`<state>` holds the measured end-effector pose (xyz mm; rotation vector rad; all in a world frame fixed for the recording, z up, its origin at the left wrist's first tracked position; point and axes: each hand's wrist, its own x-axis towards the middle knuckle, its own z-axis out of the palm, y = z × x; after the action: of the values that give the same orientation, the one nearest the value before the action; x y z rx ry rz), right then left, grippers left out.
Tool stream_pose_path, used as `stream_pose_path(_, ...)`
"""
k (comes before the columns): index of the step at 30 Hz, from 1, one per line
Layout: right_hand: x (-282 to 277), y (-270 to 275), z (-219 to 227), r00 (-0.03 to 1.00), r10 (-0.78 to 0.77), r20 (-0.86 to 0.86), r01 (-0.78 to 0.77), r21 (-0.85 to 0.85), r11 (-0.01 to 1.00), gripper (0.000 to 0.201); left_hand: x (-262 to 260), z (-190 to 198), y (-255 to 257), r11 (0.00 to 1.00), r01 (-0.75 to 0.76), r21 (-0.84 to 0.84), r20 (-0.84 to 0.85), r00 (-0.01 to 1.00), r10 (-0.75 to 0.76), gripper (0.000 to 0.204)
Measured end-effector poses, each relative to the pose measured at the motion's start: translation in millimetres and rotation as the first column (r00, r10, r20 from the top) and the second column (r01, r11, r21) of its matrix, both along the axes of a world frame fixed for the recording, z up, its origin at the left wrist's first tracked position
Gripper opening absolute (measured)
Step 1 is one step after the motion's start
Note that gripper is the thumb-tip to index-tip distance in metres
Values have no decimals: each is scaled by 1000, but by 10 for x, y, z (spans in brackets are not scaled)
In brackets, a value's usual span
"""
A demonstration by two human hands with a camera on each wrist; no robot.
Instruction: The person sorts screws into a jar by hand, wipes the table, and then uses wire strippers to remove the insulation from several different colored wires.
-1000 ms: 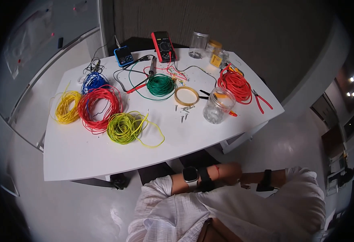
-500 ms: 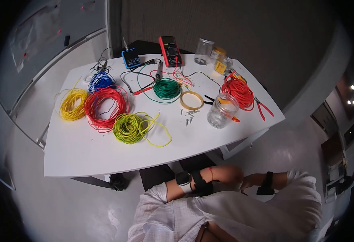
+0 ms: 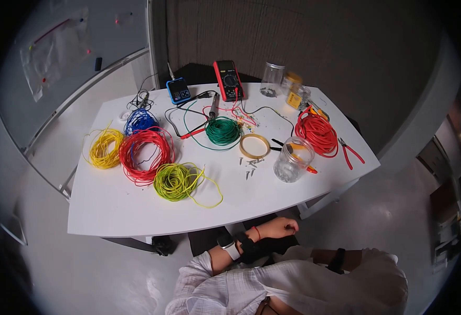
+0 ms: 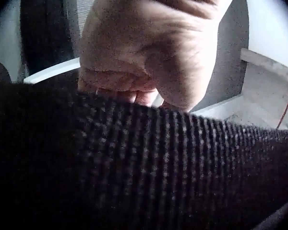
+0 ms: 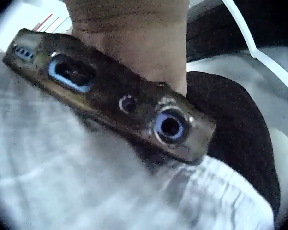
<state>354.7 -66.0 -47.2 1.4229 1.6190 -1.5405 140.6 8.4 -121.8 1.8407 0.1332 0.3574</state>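
In the head view my left hand [image 3: 280, 228] is held below the table's front edge, its fingers loosely curled with nothing in them. Its wrist carries a white-strapped watch [image 3: 228, 245] and a black band [image 3: 247, 243]. The left wrist view shows its palm [image 4: 158, 52], with the fingertips hidden behind dark ribbed fabric [image 4: 149, 158]. My right forearm [image 3: 322, 256] lies across the front of my shirt, and the hand is hidden there. Bare skin [image 5: 134, 38] fills the top of the right wrist view behind a dark narrow device [image 5: 108, 96] with round openings; no fingers show.
The white table [image 3: 120, 215] bears yellow [image 3: 106, 149], red [image 3: 145, 157], blue [image 3: 141, 122], lime [image 3: 175, 182] and green [image 3: 222, 131] wire coils. A tape roll [image 3: 254, 146], screws [image 3: 247, 174], a clear jar [image 3: 287, 170], red-handled pliers [image 3: 352, 155] and a multimeter [image 3: 229, 80] also stand or lie there.
My left hand has moved left, out from beside my right hand. The right hand has drawn back out of sight at my shirt. The head view has shifted; the things on the table lie as before.
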Motion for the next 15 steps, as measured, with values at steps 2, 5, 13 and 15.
stream_pose_path(2, -2, 52, -48, 1000, 21, -12, -20, 28, 999, 28, 8, -77, -7, 999, -21, -34, -7, 1000, 20, 16)
stream_pose_path(5, 2, 112, -99, 998, 58, -19, -57, 66, 996, 28, 4, -147, -2, 999, -29, 34, -48, 998, 31, 17)
stream_pose_path(13, -18, 109, -300, 992, 119, -36, -112, 153, 982, 28, -307, 22, -75, 980, -66, 188, -70, 994, 80, 18)
stream_pose_path(15, 30, 89, -305, 991, 130, -22, -124, 172, 977, 28, -440, 205, -156, 933, -47, 356, -47, 997, 68, 20)
